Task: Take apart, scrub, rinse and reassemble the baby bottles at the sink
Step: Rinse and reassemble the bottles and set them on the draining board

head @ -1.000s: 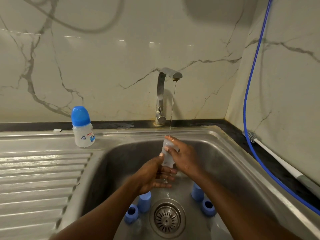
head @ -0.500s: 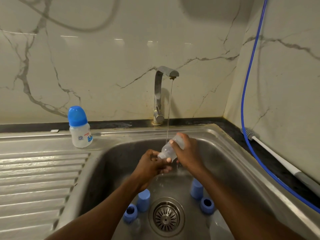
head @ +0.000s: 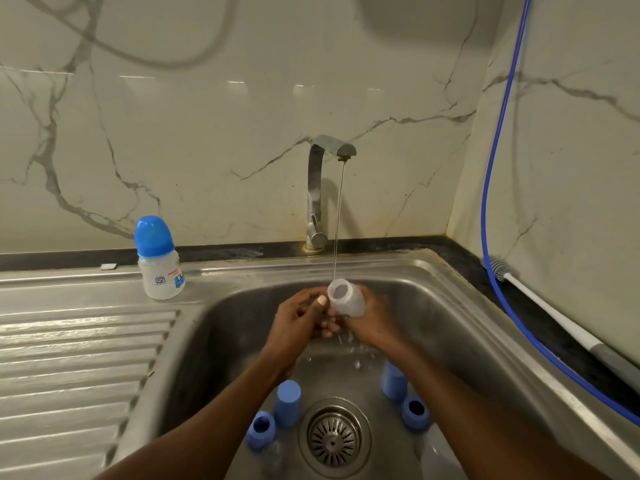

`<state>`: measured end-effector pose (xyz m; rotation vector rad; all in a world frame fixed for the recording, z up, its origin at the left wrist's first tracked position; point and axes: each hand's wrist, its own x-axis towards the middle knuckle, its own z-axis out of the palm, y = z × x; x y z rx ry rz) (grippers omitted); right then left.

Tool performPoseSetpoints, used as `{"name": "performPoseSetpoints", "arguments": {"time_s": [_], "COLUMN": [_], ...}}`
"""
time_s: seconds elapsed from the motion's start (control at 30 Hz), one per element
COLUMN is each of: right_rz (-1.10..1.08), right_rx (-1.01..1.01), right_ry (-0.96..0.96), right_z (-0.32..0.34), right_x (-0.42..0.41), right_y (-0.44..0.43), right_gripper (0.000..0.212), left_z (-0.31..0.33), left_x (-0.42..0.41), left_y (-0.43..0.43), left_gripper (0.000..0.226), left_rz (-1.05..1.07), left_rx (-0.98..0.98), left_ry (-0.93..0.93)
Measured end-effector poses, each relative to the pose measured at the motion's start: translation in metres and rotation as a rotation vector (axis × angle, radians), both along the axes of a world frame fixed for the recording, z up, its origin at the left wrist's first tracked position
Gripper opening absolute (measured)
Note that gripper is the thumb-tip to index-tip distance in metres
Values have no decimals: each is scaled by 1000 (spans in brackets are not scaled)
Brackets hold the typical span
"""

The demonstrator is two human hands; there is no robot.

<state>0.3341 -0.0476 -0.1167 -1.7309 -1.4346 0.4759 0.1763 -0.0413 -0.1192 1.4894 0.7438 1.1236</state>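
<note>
Both forearms reach up from the lower edge of the frame and meet at its centre, over the sink (head: 450, 306). The right hand (head: 375, 318) wraps its fingers round the clear bottle body (head: 346, 301), which is tilted with its open mouth toward the upper left, just under the thin water stream (head: 338, 220) from the tap (head: 317, 188). The left hand (head: 298, 322) sits just left of it, thumb raised against the bottle's neck and fingers curled beneath; whether they grip it I cannot tell. Lower down, blue caps (head: 287, 403) and blue collars (head: 415, 412) lie on the basin floor on either side of the drain strainer (head: 334, 438). At middle left a capped baby bottle (head: 159, 261) stands upright beside the basin, and along the right edge lies a bottle brush (head: 554, 323).
</note>
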Motion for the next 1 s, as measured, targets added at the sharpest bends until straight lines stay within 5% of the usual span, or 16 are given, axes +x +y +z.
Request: {"name": "performPoseSetpoints", "arguments": {"time_s": [0.13,0.27,0.5,0.77,0.87,1.0], "right_rz": [16,14,-5,5,-5,34], "right_rx": [11,69,72,-56,-24,-89], "right_ry": [16,-36,-55,16,99,84], "right_z": [-1,2,6,3,1,2], "right_x": [-5,-18,-18,-20,-20,-19], "right_y": [1,-1,-2,-7,-5,-6], "right_gripper": [37,50,49,46,37,51], "left_z": [-3,-2,-5,-10,-10,-13], "left_x": [2,-2,0,-3,-4,0], "left_y": [1,3,2,10,13,12], "left_gripper": [43,52,34,22,20,12], "left_rz": [59,195,111,426,461,443], "left_rx": [87,93,132,-16,22,58], "left_ry": [133,140,65,-79,-33,-3]}}
